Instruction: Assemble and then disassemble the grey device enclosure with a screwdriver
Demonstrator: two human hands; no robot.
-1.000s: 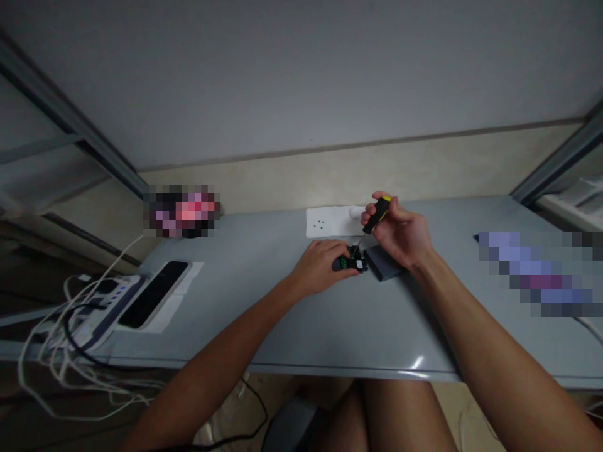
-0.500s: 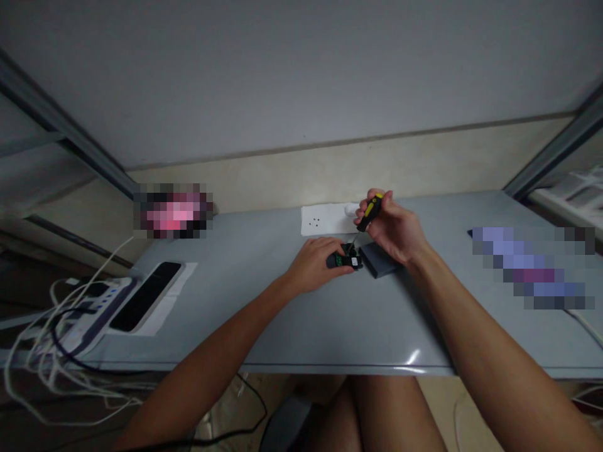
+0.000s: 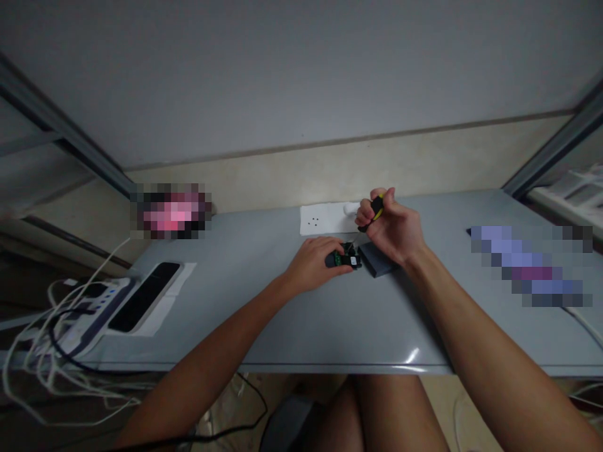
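My left hand [image 3: 315, 263] is closed around a small dark electronic device [image 3: 349, 260] whose green circuit board shows, holding it on the grey table. In my right hand [image 3: 393, 226] is a black and yellow screwdriver [image 3: 377, 207], gripped by the handle and tilted. Its thin shaft slants down to the device; the exact contact of the tip is too small to make out. Just right of the device lies a dark grey flat box-like piece [image 3: 377, 260], partly under my right wrist. Behind, several tiny dark screw-like bits [image 3: 313, 221] rest on a white sheet [image 3: 330, 226].
A white rounded object [image 3: 350, 209] sits on the sheet's right part. To the left lie a phone [image 3: 147, 296] on paper and a power strip [image 3: 101, 314] with tangled cables. Blurred-out items stand at back left and on the right. The wall [image 3: 264, 160] rises behind the table [image 3: 264, 339].
The screwdriver's handle has turned in my right hand, with the fingers shifted around it. My left hand and the device keep the same place.
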